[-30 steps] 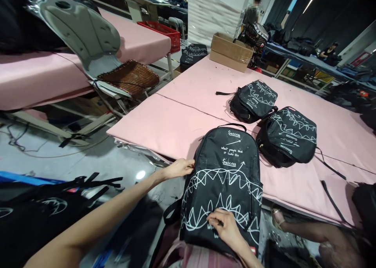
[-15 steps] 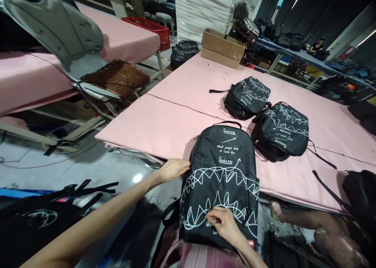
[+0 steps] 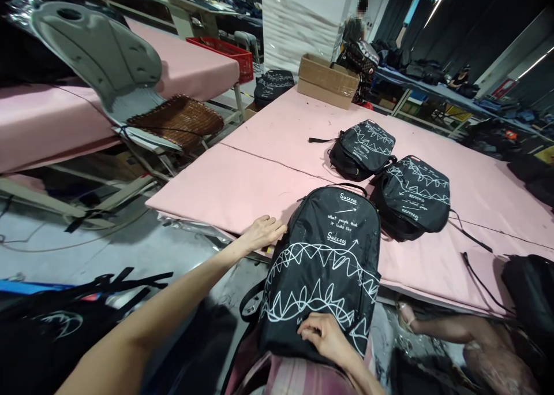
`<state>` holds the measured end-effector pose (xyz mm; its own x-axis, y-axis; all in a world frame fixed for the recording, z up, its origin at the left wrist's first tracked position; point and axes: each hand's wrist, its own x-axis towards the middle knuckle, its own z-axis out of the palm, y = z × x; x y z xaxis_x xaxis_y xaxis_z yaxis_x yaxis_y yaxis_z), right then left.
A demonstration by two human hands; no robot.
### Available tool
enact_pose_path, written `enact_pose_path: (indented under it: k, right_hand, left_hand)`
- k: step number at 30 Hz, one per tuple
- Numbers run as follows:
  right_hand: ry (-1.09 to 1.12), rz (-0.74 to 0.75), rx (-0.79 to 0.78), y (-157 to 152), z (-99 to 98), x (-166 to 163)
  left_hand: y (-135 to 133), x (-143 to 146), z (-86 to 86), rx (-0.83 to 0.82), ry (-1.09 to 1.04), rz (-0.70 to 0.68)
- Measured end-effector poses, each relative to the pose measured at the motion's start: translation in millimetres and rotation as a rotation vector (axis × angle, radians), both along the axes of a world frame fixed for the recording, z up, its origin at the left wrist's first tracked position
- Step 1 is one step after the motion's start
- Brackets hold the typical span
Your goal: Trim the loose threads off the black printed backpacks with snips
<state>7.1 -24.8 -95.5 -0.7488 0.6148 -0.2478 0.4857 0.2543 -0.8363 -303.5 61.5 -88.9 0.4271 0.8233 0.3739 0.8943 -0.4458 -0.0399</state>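
Observation:
A black backpack [image 3: 329,256] with white zigzag teeth and "Success" lettering leans from my lap onto the edge of the pink table [image 3: 259,181]. My left hand [image 3: 265,232] grips its left side near the zipper, fingers curled against the fabric. My right hand [image 3: 325,336] presses on the lower front of the backpack, fingers bent on the fabric. Two more black backpacks of the same print lie on the table beyond, one nearer [image 3: 411,196] and one farther [image 3: 362,149].
A grey chair [image 3: 99,54] with a woven seat pad stands left of the table. A cardboard box [image 3: 328,80] sits at the far table edge, a red crate [image 3: 225,51] behind. More black bags lie at lower left [image 3: 52,320] and right [image 3: 530,291]. A person stands far back.
The backpack has slid slightly up onto the table. My left hand moved up along its left side, and my right hand shifted lower on its front.

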Motion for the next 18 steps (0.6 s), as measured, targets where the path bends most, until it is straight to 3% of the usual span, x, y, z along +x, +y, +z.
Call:
enact_pose_path:
  k: [4,9,12,15,18]
  right_hand:
    - [-0.026,-0.016,-0.058,-3,-0.8,1]
    - [-0.025,-0.039,-0.086,-4,-1.3,4]
    - [0.004,-0.068,-0.108,-4,-1.5,7]
    - [0.032,-0.101,-0.117,-5,-2.2,10]
    - [0.057,-0.135,-0.132,-6,-2.0,12]
  left_hand:
    - [3,-1,10.4,-0.038,-0.173,0.115]
    - [53,16,37.3,-0.066,-0.398,0.303]
    - [74,27,42.6,-0.099,-0.551,0.379]
    - [54,30,27.2,-0.247,-0.682,0.358]
    - [7,30,0.9,-0.47,-0.753,0.219]
